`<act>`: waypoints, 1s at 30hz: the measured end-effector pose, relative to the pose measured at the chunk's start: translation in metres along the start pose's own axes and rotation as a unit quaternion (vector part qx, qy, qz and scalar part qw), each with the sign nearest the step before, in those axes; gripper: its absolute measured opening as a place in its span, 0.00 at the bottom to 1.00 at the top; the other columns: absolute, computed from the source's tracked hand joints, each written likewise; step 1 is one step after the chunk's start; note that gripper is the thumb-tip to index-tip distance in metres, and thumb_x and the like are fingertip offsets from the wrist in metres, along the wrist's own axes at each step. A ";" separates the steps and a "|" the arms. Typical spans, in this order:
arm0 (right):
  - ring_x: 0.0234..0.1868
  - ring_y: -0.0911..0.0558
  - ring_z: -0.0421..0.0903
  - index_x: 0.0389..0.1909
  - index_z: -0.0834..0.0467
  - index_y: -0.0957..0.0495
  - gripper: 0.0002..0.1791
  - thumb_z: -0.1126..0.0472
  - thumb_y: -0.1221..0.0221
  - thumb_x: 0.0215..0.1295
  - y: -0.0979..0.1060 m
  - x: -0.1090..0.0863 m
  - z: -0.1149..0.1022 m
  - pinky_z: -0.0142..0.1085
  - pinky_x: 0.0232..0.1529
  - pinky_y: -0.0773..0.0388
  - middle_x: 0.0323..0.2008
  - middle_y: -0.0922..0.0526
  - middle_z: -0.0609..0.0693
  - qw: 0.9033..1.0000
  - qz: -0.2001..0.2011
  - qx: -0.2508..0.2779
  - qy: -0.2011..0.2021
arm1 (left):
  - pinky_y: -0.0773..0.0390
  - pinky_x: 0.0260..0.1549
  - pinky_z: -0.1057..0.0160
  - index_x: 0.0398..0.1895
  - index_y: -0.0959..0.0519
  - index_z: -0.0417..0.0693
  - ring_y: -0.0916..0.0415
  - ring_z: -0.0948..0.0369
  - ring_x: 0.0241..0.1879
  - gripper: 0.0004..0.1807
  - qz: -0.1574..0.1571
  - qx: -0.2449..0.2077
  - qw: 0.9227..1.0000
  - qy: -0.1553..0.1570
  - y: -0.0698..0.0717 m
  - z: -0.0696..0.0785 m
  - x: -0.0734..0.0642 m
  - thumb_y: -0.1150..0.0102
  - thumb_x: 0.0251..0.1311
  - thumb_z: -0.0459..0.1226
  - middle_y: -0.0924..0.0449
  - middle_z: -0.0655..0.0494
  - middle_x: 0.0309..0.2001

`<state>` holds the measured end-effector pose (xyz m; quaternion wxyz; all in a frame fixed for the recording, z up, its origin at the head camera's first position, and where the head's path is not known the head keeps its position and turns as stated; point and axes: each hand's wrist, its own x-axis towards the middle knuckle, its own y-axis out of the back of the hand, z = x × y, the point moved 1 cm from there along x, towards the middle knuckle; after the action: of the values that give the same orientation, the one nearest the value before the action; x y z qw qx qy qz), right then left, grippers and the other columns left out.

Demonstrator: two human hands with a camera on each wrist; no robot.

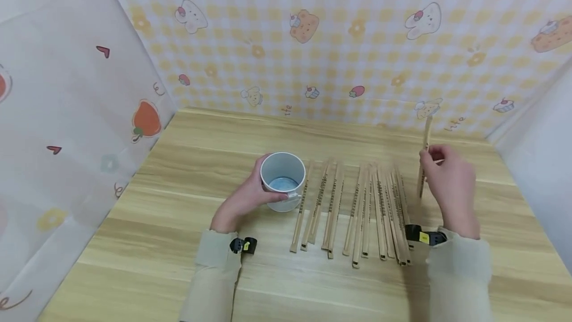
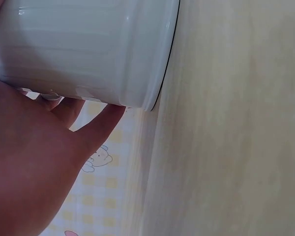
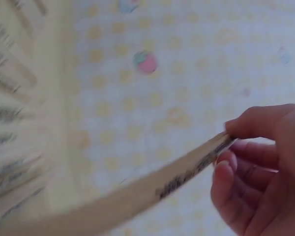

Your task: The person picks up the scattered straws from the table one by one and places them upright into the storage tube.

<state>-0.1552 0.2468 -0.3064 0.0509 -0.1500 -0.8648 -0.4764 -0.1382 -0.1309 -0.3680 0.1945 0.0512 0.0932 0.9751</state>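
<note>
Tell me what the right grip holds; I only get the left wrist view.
Observer: The right grip pinches one printed tan stick.
Operator: Any more of those?
Observer: Yes, similar sticks lie side by side on the table, to the right of the mug.
Operator: Any in the mug?
Observer: None; the head view shows its inside down to the bottom.
</note>
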 end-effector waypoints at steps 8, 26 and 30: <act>0.22 0.28 0.28 0.43 0.60 0.24 0.18 0.51 0.48 0.61 0.001 -0.010 -0.056 0.19 0.22 0.33 0.32 0.19 0.51 0.981 0.133 0.113 0.083 | 0.45 0.55 0.40 0.64 0.56 0.45 0.47 0.40 0.58 0.52 0.000 0.000 1.000 0.003 0.000 0.000 0.000 0.31 0.39 0.30 0.46 0.37 0.60; 0.27 0.22 0.47 0.39 0.66 0.24 0.10 0.64 0.44 0.59 -0.017 -0.035 -0.153 0.31 0.26 0.23 0.30 0.22 0.57 0.870 0.144 0.444 0.157 | 0.43 0.55 0.40 0.65 0.56 0.48 0.46 0.41 0.58 0.53 -0.001 0.007 1.000 0.007 0.003 -0.004 -0.001 0.30 0.39 0.33 0.46 0.40 0.60; 0.28 0.22 0.48 0.40 0.65 0.24 0.10 0.64 0.44 0.59 -0.026 -0.037 -0.161 0.32 0.26 0.23 0.30 0.23 0.58 0.862 0.116 0.470 0.148 | 0.41 0.55 0.43 0.65 0.56 0.55 0.44 0.45 0.58 0.55 0.005 0.014 1.000 -0.003 0.004 -0.023 0.002 0.28 0.36 0.36 0.44 0.47 0.60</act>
<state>-0.1365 0.0905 -0.2485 0.2976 -0.1355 -0.9448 -0.0204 -0.1450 -0.1370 -0.3897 0.1891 0.0570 0.1058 0.9746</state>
